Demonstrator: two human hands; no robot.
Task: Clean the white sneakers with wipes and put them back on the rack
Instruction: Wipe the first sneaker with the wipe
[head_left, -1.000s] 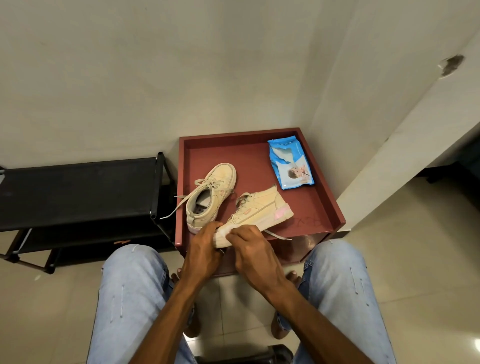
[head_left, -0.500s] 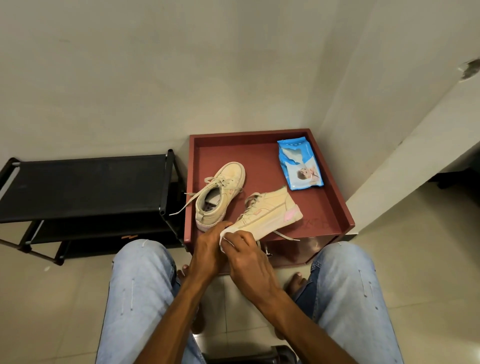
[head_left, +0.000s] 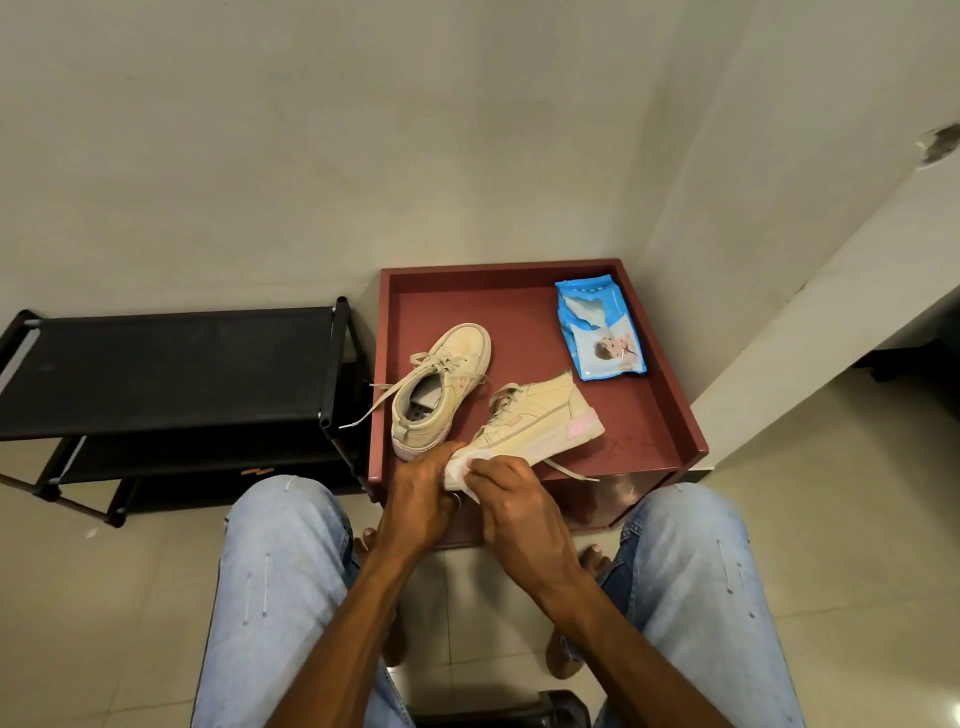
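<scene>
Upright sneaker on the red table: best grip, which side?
Pinch the heel collar of the upright sneaker, from above on the near side: heel points at the person, opening faces up. The tilted sneaker crowds its right; a lace trails left.

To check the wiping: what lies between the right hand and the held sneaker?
A white wipe, pressed by the right hand onto the sneaker, as the head view shows.

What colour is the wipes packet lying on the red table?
The wipes packet is light blue with white, seen best in the head view.
</scene>
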